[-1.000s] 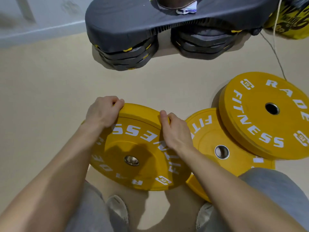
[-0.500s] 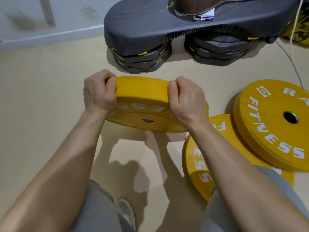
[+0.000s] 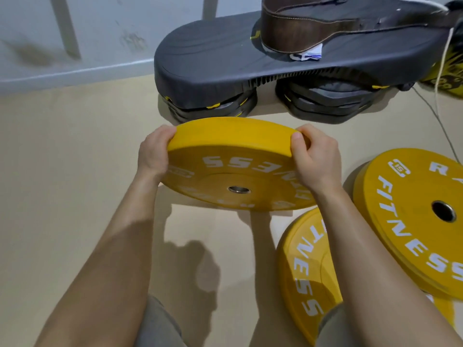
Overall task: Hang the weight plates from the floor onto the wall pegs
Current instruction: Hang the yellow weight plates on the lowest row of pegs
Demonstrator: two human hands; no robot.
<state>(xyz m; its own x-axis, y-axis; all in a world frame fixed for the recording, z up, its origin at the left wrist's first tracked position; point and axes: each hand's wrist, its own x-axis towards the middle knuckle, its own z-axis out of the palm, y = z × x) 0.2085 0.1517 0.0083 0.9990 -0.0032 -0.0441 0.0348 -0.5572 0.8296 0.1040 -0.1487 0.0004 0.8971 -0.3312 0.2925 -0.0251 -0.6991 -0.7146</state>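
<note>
I see the centre plate [image 3: 233, 146] in yellow with white lettering and a silver hub ring. The lower-right plate [image 3: 300, 271] and right-edge plate [image 3: 400, 221] carry the same yellow and white. The floor [image 3: 62, 196] is beige, the platform [image 3: 213, 58] at upper centre dark grey, the leather piece [image 3: 288, 33] on it brown, and the wall [image 3: 100, 33] pale grey.
</note>
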